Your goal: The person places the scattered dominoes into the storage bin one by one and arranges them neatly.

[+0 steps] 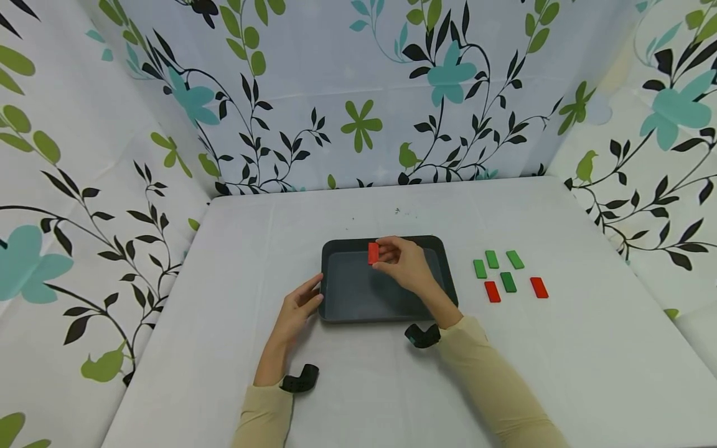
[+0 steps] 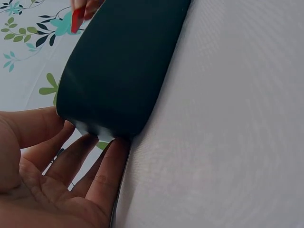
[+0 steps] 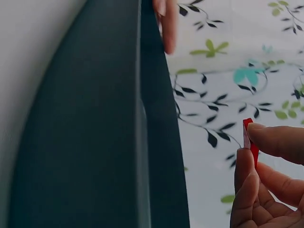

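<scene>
A dark grey rectangular tray with raised sides lies on the white table. Over its inside, my right hand pinches a small red rectangular tile between thumb and fingers. The right wrist view shows the tile narrow side on, held upright at the fingertips. At the tray's left end is my left hand, its fingers spread. Up close in the left wrist view, the thumb and fingertips of the left hand touch the tray's end wall.
Several green tiles lie scattered on the table right of the tray. Two more red tiles, one nearer and one farther right, lie among them. Leaf-patterned curtains hang around the table.
</scene>
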`<state>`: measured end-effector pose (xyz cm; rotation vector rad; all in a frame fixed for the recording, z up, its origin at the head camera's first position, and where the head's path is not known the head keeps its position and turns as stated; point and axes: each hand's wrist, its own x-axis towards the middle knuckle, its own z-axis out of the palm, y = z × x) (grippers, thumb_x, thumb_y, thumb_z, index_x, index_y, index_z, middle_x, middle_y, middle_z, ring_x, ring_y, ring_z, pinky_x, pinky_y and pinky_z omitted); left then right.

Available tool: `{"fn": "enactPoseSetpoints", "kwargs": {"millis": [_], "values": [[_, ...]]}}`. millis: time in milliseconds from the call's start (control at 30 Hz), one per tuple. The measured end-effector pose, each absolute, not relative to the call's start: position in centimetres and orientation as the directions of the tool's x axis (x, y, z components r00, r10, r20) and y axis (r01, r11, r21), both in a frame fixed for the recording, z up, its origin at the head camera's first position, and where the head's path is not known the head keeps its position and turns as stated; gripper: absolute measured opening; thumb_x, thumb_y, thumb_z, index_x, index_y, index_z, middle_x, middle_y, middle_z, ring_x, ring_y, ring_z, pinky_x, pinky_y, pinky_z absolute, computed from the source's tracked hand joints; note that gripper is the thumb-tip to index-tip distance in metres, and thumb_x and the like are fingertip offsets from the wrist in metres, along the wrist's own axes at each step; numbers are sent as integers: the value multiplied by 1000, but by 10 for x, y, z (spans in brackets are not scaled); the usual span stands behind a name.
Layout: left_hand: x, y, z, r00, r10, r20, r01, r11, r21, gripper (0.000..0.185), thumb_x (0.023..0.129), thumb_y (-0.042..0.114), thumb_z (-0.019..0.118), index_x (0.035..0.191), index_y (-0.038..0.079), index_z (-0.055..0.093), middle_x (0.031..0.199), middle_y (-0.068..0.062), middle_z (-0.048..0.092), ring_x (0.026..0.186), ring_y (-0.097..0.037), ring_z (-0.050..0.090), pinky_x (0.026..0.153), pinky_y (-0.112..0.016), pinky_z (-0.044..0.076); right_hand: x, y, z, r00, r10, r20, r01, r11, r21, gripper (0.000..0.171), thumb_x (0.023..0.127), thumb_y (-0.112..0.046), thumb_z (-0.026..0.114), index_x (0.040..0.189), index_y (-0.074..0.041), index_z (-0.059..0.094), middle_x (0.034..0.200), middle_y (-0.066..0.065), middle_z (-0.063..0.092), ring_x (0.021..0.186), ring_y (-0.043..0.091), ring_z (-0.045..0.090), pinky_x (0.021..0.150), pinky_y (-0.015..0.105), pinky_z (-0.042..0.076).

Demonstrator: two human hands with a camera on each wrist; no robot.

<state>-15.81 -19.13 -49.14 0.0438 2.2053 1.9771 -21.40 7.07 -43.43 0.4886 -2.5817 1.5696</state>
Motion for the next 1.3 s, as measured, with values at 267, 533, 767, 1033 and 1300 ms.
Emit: {"fn": "enactPoseSetpoints", "kwargs": {"millis": [267,533,767,1033,1300], "values": [[-160,-190,-492,-984,131,-122,-107,115,988,51,99,4,54,148,8,43,156,-13,37,143,-33,36,109,-51,38,-221,22,-448,-961,-240,138,-237,458,-856,46,80,-6,79,123,0,63,104,14,70,89,25,69,76,32,56],[-161,-190,-491,-984,142,-109,-92,124,988,50,100,5,53,148,8,43,155,-15,37,143,-34,36,108,-51,39,-221,-5,-464,-962,-265,63,-199,525,-828,45,79,-6,80,121,2,65,102,13,69,86,22,68,76,29,56],[-160,-190,-492,-982,147,-119,-101,122,987,50,100,4,52,148,8,42,156,-14,36,143,-34,35,108,-49,39,-220,-19,-475,-951,-300,70,-259,656,-709,46,77,-13,83,118,1,67,98,10,68,82,17,63,76,28,52],[-159,-190,-492,-982,146,-120,-104,108,989,51,99,3,53,148,8,42,156,-12,36,143,-32,36,108,-46,40,-220,-22,-478,-935,-354,19,-285,719,-634,44,76,-19,85,115,-6,70,95,7,63,85,18,58,73,28,48],[-158,-192,-492,-982,147,-115,-98,118,988,50,100,5,53,149,8,42,157,-11,35,143,-32,36,104,-33,44,-221,-22,-480,-928,-372,23,-301,712,-635,48,75,-20,86,117,-6,69,95,6,62,83,17,55,71,27,46]]}}
